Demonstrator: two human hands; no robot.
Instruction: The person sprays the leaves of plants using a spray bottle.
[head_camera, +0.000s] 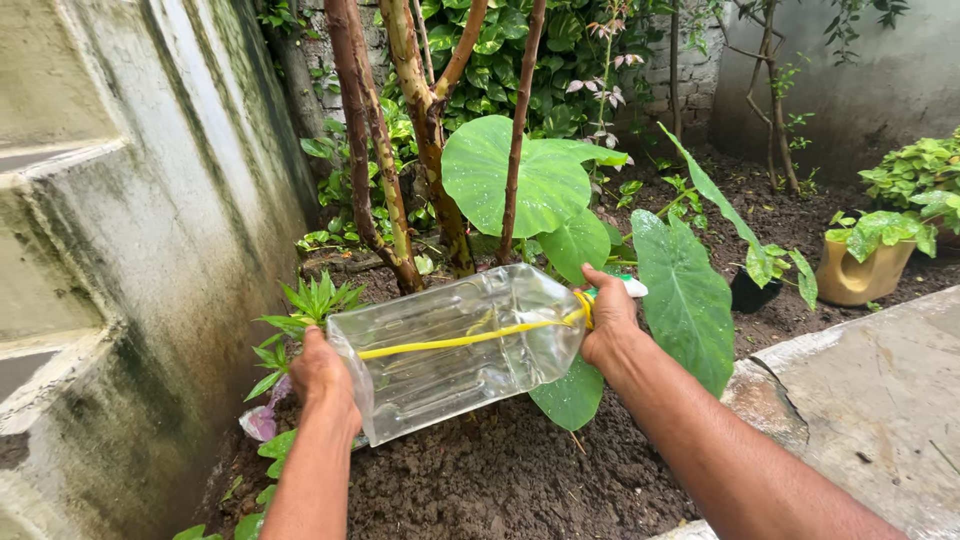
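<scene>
Both hands hold a clear plastic bottle (455, 345) on its side, above dark, damp soil (500, 480), near the base of a cluster of thin brown stems (400, 150). The bottle's cut-open bottom end faces near-left and its neck points right, toward the far side of the bed. A yellow cord (460, 340) runs along its length and is tied at the neck.

The left hand (322, 375) is closed around the open bottom edge, fingers curled behind the plastic so only the back of the hand shows. The right hand (608, 320) is wrapped shut around the neck, where a white and green cap or nozzle (630, 287) pokes out past the thumb.

As for progress: the bottle looks empty (no water line or soil shows through the plastic), and it hangs clear of the ground, touching neither soil nor stems as far as I can tell. So it has been brought to the spot and is gripped at both ends, but it has not been set down, tied on or emptied.

Around it stand big heart-shaped leaves (515, 175), a small spiky green plant (315, 300) at the left by a stained concrete wall (150, 250), a cracked concrete slab (870, 390) at the right, and a yellowish pot (860, 270) beyond.
</scene>
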